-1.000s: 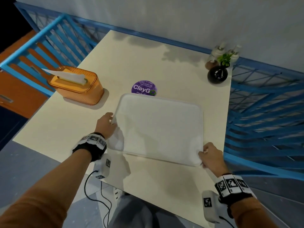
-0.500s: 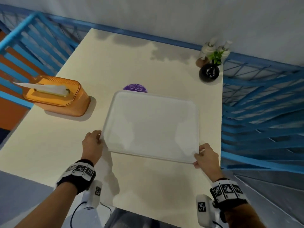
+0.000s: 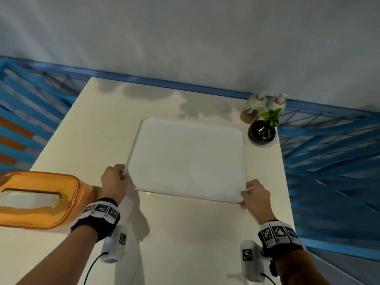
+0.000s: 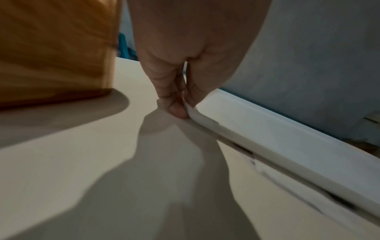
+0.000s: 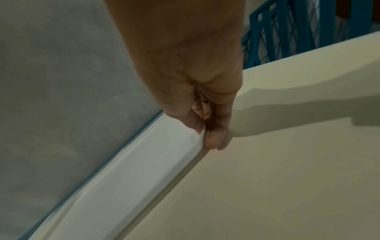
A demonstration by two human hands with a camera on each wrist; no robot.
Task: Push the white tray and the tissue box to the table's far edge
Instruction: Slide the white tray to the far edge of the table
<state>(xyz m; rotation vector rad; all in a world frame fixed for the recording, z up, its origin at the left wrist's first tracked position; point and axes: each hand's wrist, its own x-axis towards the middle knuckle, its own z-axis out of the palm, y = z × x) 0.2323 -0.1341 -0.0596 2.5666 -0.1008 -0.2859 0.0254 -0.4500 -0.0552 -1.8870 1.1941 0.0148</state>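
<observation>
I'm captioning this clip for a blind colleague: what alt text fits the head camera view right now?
Two hands grip the near corners of a white tray on a cream table, the left hand at its near-left corner and the right hand at its near-right. An orange tissue box sits at the left, and a black vase with a green sprig stands by two bottles at the far right.

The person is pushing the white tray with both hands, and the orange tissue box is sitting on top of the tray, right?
Not quite. Both the left hand and right hand do hold the white tray, but the orange tissue box sits on the table to the tray's left, not on it. The head view shows this.
</observation>
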